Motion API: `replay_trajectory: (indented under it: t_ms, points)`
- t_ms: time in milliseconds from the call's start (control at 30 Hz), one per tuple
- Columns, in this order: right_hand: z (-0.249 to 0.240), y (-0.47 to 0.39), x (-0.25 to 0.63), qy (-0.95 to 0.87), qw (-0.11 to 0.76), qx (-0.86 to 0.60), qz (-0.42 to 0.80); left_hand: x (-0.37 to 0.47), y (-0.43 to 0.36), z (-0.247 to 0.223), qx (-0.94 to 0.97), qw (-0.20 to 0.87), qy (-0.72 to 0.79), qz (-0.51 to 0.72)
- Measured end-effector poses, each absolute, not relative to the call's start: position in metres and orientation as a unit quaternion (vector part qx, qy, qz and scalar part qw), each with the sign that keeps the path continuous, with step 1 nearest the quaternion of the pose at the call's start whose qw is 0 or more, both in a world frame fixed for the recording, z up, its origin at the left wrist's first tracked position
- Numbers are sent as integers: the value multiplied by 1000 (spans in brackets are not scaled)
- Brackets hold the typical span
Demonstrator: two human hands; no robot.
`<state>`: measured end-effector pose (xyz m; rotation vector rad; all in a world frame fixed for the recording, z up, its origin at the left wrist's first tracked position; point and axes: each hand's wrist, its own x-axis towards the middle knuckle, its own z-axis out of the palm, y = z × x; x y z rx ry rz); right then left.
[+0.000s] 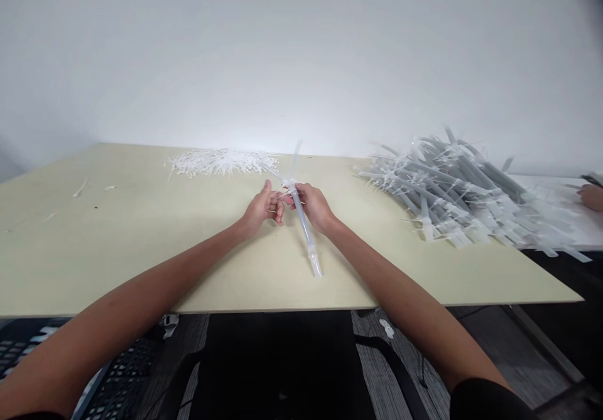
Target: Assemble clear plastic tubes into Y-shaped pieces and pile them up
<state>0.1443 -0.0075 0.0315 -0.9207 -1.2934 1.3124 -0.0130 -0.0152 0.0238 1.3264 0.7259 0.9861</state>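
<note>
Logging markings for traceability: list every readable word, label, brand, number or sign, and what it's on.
No readable text: none on the translucent tube in the right hand, the tube pile or the table.
Pale mark below the table edge: too small to read.

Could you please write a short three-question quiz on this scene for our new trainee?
1. True or false: the big heap of tubes lies to the right of the translucent tube being held.
2. Multiple choice: which hand grips the translucent tube near its upper end?
A) the left hand
B) the right hand
C) another person's hand
3. Fill in the blank: the pile of thin white pieces lies along the ____ edge of the table, by the wall.

Key: 1. True. 2. B. 3. Far.
</note>
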Motion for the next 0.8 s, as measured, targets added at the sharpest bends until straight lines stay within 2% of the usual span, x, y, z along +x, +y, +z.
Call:
replay_trajectory:
  t_ms: [167, 367, 600, 800]
  points:
    - [31, -11, 145, -636, 476, -384, 470, -13, -15, 20, 607, 587, 306, 439]
    - [25, -17, 139, -680, 453, -488, 307, -14, -12, 18, 600, 570, 322, 460]
    - [26, -24, 135, -693, 463, -432, 344, -17, -4, 13, 585, 566, 330, 478]
    - [26, -21, 140, -728, 439, -434, 300, -18, -2, 11, 588, 571, 342, 459]
